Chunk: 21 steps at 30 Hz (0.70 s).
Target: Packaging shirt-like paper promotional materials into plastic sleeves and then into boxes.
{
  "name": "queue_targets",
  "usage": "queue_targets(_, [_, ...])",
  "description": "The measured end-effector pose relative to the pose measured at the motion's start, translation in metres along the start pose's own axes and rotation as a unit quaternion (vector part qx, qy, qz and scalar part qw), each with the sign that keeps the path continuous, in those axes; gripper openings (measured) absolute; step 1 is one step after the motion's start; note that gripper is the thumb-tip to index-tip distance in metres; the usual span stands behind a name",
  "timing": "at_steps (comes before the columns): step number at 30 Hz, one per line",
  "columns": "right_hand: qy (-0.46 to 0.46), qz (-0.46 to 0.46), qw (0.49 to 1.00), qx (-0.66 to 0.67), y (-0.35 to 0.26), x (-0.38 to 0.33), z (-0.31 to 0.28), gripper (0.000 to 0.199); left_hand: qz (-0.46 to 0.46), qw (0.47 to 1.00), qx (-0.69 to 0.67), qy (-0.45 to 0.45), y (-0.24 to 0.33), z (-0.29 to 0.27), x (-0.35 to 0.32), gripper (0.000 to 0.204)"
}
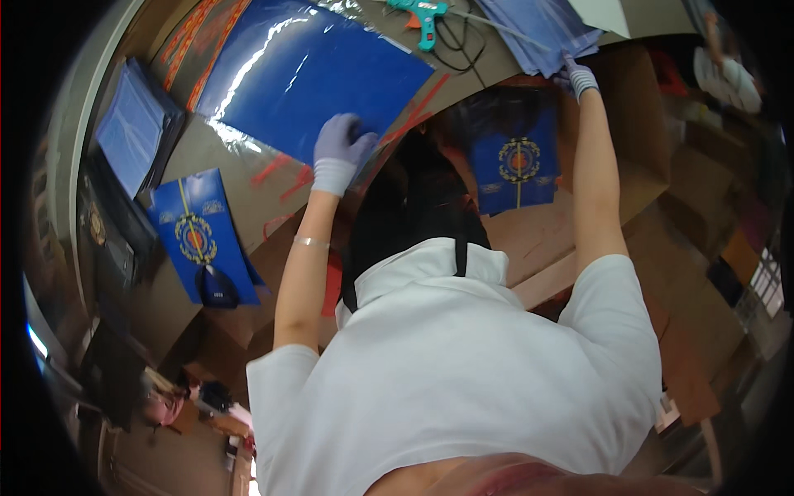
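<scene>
My left hand (pixel 341 147), in a pale purple glove with a striped cuff, is at the near edge of a large glossy blue sheet (pixel 322 74). Its fingers are slightly bent and the thumb stands apart; no grip on the sheet shows. Out at the far right, my right hand (pixel 576 77), gloved alike, has its fingers closed at the near corner of a stack of bluish plastic sheets (pixel 542 33). The fingertips there are partly hidden. Between my arms, lower down, lies a blue printed bag (pixel 517 161) with a round gold emblem, in or over a cardboard box (pixel 641 124).
A teal glue gun (pixel 428 18) with a black cord lies at the table's far side. More bluish sheets (pixel 132 124) are stacked at left, above another blue printed bag (pixel 198 236). Red strips (pixel 422 103) lie near the table edge. Another person (pixel 728 78) is at far right.
</scene>
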State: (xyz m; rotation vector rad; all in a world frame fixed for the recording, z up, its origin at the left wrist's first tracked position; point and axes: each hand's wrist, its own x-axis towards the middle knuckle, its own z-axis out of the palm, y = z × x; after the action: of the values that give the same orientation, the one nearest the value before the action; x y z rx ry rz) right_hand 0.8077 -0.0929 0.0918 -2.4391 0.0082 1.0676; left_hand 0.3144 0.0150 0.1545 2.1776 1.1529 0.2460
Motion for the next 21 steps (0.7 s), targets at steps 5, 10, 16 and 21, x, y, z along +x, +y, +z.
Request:
queue_targets(5, [-0.102,-0.075,0.925,0.359,0.049,0.002,-0.017,0.034,0.064,0.994,0.082,-0.026,-0.012,0.025,0.027,0.015])
queue_targets(10, [0.177,-0.352,0.892,0.222,0.141,-0.108,-0.076,0.028,-0.115,0.944,-0.303,-0.056,-0.044,0.023,0.023,0.011])
queue_targets(16, [0.201,-0.274,0.890,0.305,0.161,-0.298,0.027,0.036,-0.140,0.902,-0.408,0.000,-0.016,0.019,0.042,0.014])
queue_targets(21, [-0.048,-0.227,0.930,0.285,0.166,-0.374,0.121,0.030,-0.133,0.886,-0.441,0.046,0.019,0.011,0.050,0.015])
